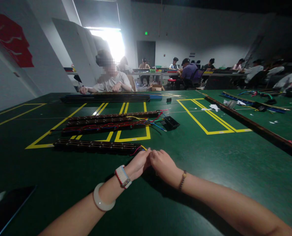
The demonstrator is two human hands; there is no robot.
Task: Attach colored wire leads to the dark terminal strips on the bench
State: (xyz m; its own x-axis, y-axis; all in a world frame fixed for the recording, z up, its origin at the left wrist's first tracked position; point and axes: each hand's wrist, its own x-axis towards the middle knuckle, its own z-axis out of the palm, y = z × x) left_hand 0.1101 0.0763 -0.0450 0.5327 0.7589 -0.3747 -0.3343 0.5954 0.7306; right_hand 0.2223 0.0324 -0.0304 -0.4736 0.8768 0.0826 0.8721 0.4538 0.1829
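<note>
My left hand [139, 163] and my right hand [162, 162] meet at the right end of the nearest long black strip [94, 146], fingers bent and pressed together. Yellow, blue and red wires [143, 147] come out of that strip's end and run to the fingers of my left hand, which is closed on them. My right hand is closed against the left; whatever its fingertips pinch is hidden. Just beyond lie more black strips [106, 122] with red, yellow and blue leads. A small open black box [171, 123] sits beside the lead ends.
Yellow tape rectangles [207, 133] mark the green table [210, 203]. A long dark bar [254, 126] slants across the right side, near paper scraps [214, 107]. Dark rails [106, 98] lie along the far edge before a seated person [116, 82]. A dark flat panel [13, 205] is at lower left.
</note>
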